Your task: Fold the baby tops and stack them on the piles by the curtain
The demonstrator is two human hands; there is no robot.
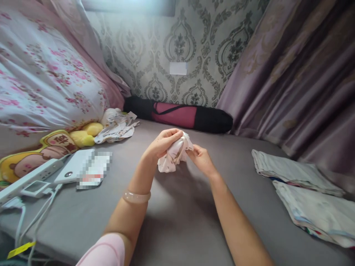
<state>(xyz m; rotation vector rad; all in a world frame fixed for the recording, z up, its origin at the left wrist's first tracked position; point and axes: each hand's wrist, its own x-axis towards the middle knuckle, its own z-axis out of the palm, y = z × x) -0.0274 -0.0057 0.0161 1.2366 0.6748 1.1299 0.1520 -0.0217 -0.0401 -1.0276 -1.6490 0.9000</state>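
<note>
A small bunched white cloth (175,152) with brownish print hangs between my hands, above the grey bed sheet (177,221). My left hand (163,142) is closed over its upper left part, thumb lying across the top. On the other side, my right hand (202,159) pinches the cloth's right edge between thumb and fingers. Folds hide some of my fingertips. Whether the cloth is a garment I cannot tell from its crumpled shape.
Folded pale cloths (296,173) lie at the right. A black and maroon long bag (177,116) rests along the wall. At left are a crumpled printed cloth (118,127), yellow plush toys (59,142), a white power strip (33,177), a white flat device (73,166) and cables (41,218).
</note>
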